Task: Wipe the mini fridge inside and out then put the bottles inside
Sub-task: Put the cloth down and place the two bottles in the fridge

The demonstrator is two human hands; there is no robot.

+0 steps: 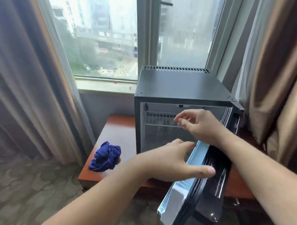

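both hands at the open mini fridge (pixel 180 84)
it stands mid-frame on a wooden table (pixel 115 127), door (pixel 214 182) swung out toward lower right. our left hand (pixel 167 160) lies spread at the door's upper edge; our right hand (pixel 200 126) hovers before the wire shelf (pixel 159 118), fingers loosely curled, empty. a crumpled blue cloth (pixel 106 156) sits left of the fridge.

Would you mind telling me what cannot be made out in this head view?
Floor and right wall of the mini fridge: hidden behind left hand and right hand.
Lower corner of the door: cut off by the bottom edge.
Whether the left hand touches the door: blurred.
Bottles: none in frame.
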